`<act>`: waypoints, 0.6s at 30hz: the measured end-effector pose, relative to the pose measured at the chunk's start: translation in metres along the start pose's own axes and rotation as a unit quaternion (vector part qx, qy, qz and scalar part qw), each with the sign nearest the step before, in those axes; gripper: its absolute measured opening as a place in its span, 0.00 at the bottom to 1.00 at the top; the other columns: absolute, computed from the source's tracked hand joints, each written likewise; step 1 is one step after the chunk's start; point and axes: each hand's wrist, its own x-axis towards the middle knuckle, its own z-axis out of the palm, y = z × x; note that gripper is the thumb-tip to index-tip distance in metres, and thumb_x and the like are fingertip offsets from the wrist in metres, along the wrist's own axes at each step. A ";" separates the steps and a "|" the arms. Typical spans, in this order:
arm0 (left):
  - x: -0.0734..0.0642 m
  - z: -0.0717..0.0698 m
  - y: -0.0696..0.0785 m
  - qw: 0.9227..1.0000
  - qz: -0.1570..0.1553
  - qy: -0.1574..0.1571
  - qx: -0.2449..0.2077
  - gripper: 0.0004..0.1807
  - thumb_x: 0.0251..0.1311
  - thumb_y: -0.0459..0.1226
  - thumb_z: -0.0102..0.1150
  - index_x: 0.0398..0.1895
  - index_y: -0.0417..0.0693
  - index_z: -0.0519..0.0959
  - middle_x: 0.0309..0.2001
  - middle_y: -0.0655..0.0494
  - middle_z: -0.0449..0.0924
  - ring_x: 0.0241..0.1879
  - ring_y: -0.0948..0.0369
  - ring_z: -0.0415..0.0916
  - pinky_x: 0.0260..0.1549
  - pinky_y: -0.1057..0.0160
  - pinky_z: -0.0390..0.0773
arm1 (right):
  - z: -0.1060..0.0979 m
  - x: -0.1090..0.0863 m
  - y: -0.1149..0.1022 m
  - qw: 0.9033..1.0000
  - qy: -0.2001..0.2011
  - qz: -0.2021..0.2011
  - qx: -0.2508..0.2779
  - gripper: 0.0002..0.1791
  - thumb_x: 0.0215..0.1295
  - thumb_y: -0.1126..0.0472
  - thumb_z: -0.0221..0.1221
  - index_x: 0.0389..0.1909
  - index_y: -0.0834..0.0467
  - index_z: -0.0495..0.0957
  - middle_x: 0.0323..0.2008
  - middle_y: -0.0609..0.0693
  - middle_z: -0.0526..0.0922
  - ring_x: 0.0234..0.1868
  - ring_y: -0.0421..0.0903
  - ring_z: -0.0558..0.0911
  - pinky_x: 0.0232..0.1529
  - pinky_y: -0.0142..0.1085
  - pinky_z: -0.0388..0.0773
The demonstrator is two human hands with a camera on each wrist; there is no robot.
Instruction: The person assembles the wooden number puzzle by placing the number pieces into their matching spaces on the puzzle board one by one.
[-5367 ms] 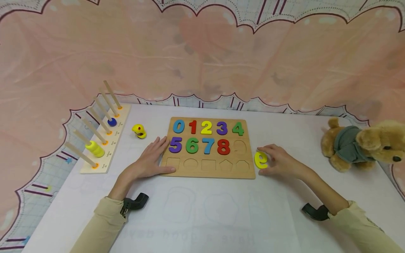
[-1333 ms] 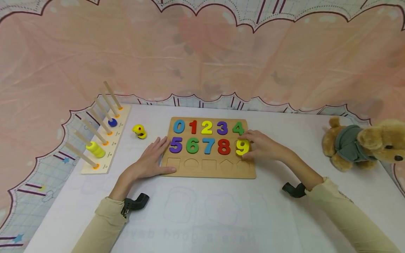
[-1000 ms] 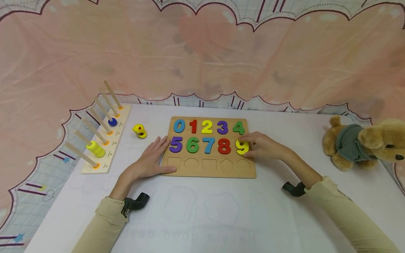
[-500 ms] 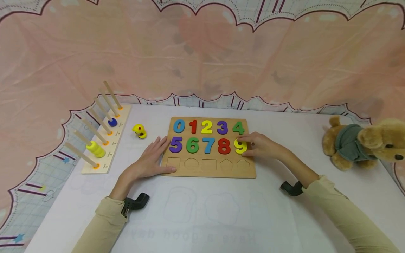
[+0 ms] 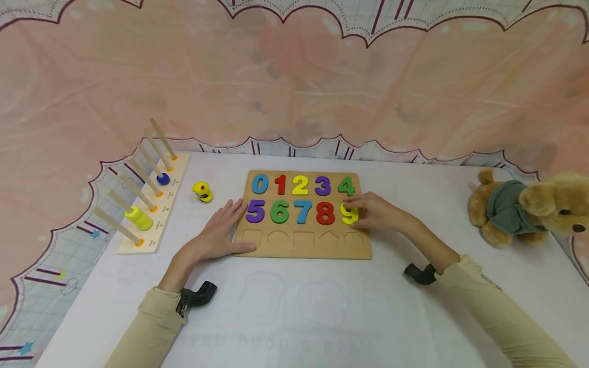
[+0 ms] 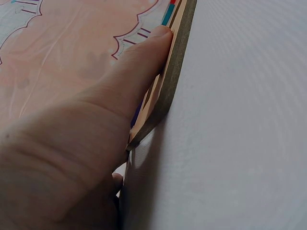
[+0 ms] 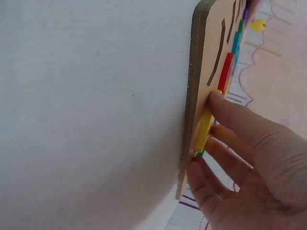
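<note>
A wooden number puzzle board [image 5: 294, 252] lies on the white table, with coloured digits 0 to 8 in its upper two rows. My right hand [image 5: 384, 212] pinches the yellow number 9 [image 5: 349, 217] at the right end of the second row. In the right wrist view, the yellow 9 [image 7: 205, 127] stands proud of the board between thumb and fingers; whether it is seated in its recess I cannot tell. My left hand [image 5: 216, 232] rests with extended fingers on the board's left edge. Its thumb [image 6: 144, 57] lies along the front corner in the left wrist view.
Bare outlined recesses fill the board's front row. To the left are a small yellow duck toy [image 5: 202, 191] and a pegged counting stand [image 5: 161, 225] with yellow and blue beads. A teddy bear [image 5: 511, 209] in a green top sits at the right.
Earlier my right hand held the yellow 9 beside the board's right edge. It moved left over the board, then shifted slightly further left. My left hand has stayed in place.
</note>
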 end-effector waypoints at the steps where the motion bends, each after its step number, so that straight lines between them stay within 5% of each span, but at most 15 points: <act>1: 0.000 0.000 0.000 1.000 0.000 0.000 -0.002 0.60 0.51 0.59 0.66 0.78 0.46 0.43 0.79 0.44 0.36 0.78 0.43 0.27 0.74 0.39 0.32 | 0.000 0.000 -0.001 1.000 0.000 -0.002 -0.005 0.30 0.59 0.60 0.67 0.62 0.65 0.73 0.67 0.63 0.71 0.67 0.65 0.67 0.67 0.58 0.66; 10: 0.001 0.000 0.001 1.000 0.002 -0.001 0.001 0.60 0.51 0.60 0.65 0.78 0.46 0.42 0.79 0.44 0.36 0.78 0.43 0.27 0.74 0.39 0.32 | 0.003 -0.004 -0.009 0.999 0.027 0.004 -0.044 0.26 0.61 0.58 0.65 0.58 0.65 0.76 0.56 0.63 0.75 0.55 0.58 0.71 0.54 0.47 0.75; 18: 0.000 -0.001 0.000 1.000 0.005 0.001 0.001 0.60 0.51 0.60 0.65 0.78 0.45 0.43 0.79 0.44 0.36 0.78 0.43 0.27 0.74 0.39 0.32 | 0.006 -0.003 -0.011 0.999 0.033 0.019 -0.037 0.26 0.61 0.60 0.65 0.59 0.68 0.75 0.54 0.61 0.74 0.56 0.57 0.72 0.60 0.50 0.74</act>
